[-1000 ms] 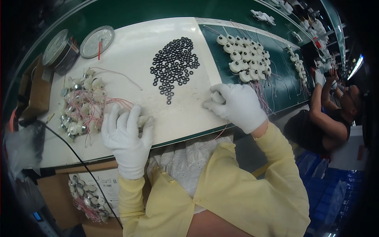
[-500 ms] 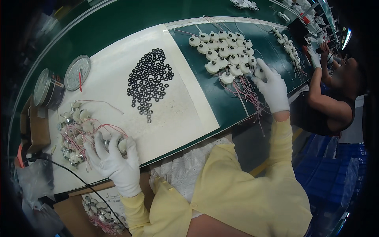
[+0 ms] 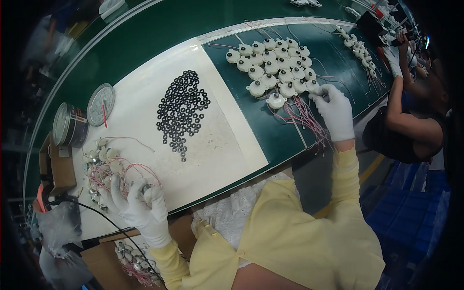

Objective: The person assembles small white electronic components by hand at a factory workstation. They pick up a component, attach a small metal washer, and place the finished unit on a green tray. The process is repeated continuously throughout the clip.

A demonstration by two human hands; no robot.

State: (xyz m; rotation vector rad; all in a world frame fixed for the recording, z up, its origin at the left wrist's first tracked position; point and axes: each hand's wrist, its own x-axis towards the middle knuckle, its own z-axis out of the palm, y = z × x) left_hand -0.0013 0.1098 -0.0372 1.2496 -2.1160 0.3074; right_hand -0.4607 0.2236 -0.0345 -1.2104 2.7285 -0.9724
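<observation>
My right hand (image 3: 333,113), white-gloved, has its thumb and fingers closed on a small motor (image 3: 312,86) with a white round cap, at the near right edge of a group of such motors (image 3: 270,66). They stand in rows on the green surface, most with a black ring at the centre, their pink wires (image 3: 309,123) trailing toward me. My left hand (image 3: 140,212), also gloved, curls its fingers round another small motor (image 3: 146,188) beside a tangled heap of motors (image 3: 104,166). Many black rings (image 3: 181,108) lie spread on the white sheet (image 3: 220,130).
A tin (image 3: 70,125) and its round lid (image 3: 101,104), with a red stick on it, stand far left. Near them are a cardboard box (image 3: 60,166) and a black cable (image 3: 104,223). A co-worker (image 3: 406,116) works at right, near another row of motors (image 3: 357,50).
My right hand has brought its motor against the group's near right side, its fingers drawn in from a more stretched pose. My left hand stays by the heap. The whole view has shifted slightly.
</observation>
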